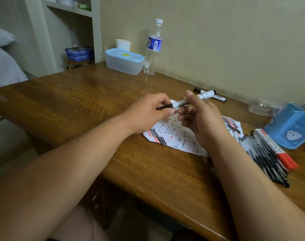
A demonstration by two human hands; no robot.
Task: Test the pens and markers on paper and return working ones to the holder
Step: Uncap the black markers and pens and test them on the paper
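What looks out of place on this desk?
The blue holder at the right edge looks tipped over, not upright, and the pens lie in a loose heap on the table beside it. Behind it a crumpled clear bottle lies on its side. The paper has a ragged edge.

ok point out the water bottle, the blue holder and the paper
water bottle [154,43], head view, blue label
blue holder [287,129], head view, front wall
paper [174,136], head view, scribbled left part

Bare left hand [147,117], bare right hand [203,125]
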